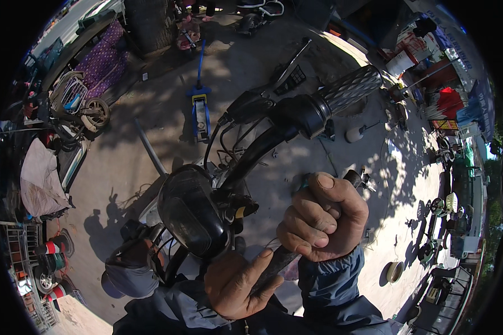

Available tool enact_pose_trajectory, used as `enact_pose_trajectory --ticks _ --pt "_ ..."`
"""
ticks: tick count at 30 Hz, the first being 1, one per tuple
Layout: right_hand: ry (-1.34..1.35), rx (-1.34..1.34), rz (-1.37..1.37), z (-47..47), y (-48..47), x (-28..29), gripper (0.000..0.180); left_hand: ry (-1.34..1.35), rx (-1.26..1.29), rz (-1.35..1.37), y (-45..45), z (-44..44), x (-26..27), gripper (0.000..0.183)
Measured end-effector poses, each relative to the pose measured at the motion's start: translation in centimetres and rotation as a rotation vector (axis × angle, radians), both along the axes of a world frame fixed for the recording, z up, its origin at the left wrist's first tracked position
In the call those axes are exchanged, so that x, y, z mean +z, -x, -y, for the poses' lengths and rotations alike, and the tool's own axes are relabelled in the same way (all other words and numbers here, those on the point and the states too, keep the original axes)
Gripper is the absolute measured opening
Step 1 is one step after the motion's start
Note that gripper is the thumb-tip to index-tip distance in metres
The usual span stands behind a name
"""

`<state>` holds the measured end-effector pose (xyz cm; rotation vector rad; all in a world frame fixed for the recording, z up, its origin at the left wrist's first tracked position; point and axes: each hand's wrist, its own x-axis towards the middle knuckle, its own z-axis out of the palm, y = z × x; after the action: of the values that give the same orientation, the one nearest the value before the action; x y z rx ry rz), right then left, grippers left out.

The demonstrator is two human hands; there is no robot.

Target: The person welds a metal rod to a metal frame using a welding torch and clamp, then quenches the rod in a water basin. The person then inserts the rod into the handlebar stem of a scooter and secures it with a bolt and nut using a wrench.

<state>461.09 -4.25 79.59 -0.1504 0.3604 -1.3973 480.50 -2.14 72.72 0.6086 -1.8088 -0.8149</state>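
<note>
My right hand (325, 222) is closed around the upper part of a dark rod or tube (281, 257). Lower down, my left hand (241, 284) grips the same piece, its index finger stretched along it. The rod's upper end pokes out past my right thumb; its lower end is hidden. Just ahead is an electric bike's black handlebar (257, 157), with a patterned rubber grip (354, 88) and a brake lever (292, 63) at one end. A glossy black instrument housing (193, 209) sits at its middle, close to my left hand.
A blue floor jack (201, 115) stands on the pavement beyond the bike. A grey-blue cap (133, 270) is beside the handlebar's other side. Parked two-wheelers, one with a wire basket (70, 93), line the left. A round basin (395, 272) lies right.
</note>
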Motion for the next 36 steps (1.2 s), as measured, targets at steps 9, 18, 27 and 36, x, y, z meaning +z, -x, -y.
enact_pose_trajectory --ticks 9,18,27,36 --pt "-0.333 -0.149 -0.763 3.9 -3.7 3.7 0.035 -0.233 0.109 -0.085 0.9 -1.5 0.3 0.047" --pt "-0.191 -0.299 -1.068 2.7 -7.8 2.9 0.023 -0.116 0.324 -0.187 0.5 -2.3 0.9 0.037" --pt "-0.008 -0.007 -1.470 6.2 -8.6 4.0 0.021 -0.099 0.424 -0.349 2.3 -2.4 1.1 0.059" --pt "0.227 0.529 -2.037 10.1 -14.5 4.4 0.028 -0.203 0.296 -0.273 -4.0 -4.0 2.6 0.064"
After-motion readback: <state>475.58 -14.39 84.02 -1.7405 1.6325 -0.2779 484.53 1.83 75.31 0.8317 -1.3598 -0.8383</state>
